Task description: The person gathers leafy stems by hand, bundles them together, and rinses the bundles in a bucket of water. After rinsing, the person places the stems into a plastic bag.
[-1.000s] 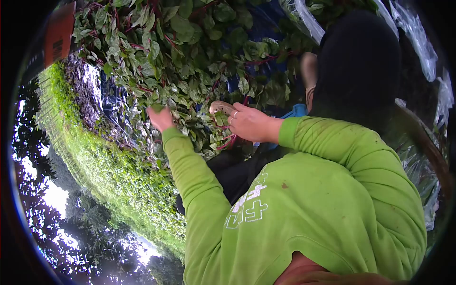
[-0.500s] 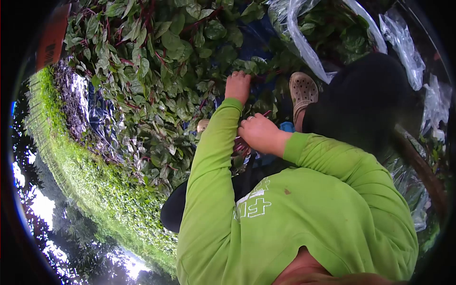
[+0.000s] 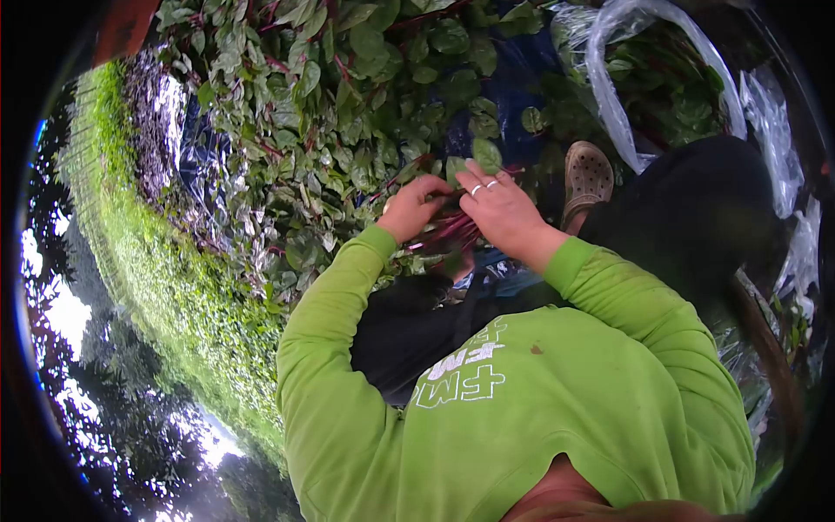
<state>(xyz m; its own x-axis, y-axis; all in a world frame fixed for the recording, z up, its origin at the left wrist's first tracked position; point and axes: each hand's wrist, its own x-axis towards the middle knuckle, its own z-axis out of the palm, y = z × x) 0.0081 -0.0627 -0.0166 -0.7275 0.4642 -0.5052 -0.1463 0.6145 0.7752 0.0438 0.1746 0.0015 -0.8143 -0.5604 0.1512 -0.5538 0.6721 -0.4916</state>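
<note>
A bunch of red-stemmed leafy greens [image 3: 452, 231], looking like Malabar spinach, lies between my two hands in front of my lap. My right hand [image 3: 506, 211], with rings on its fingers, is closed over the stems, and a few red ends poke out past its far side. My left hand [image 3: 414, 207] meets the bunch from the other side, its fingers bent in against the stems and leaves by the right fingertips. The undersides of both hands are hidden.
A thick pile of the same greens [image 3: 348, 130] spreads ahead and to the left on dark blue sheeting [image 3: 524, 83]. At the right a clear plastic bag [image 3: 609, 96] holds more leaves. My clog [image 3: 588, 178] and bent dark-clothed knee [image 3: 696, 196] are close to my right hand.
My left hand has drawn back from the pile toward my body and now meets the bunch. My right hand has shifted right and forward, its fingers straighter over the stems. The view has shifted slightly.
</note>
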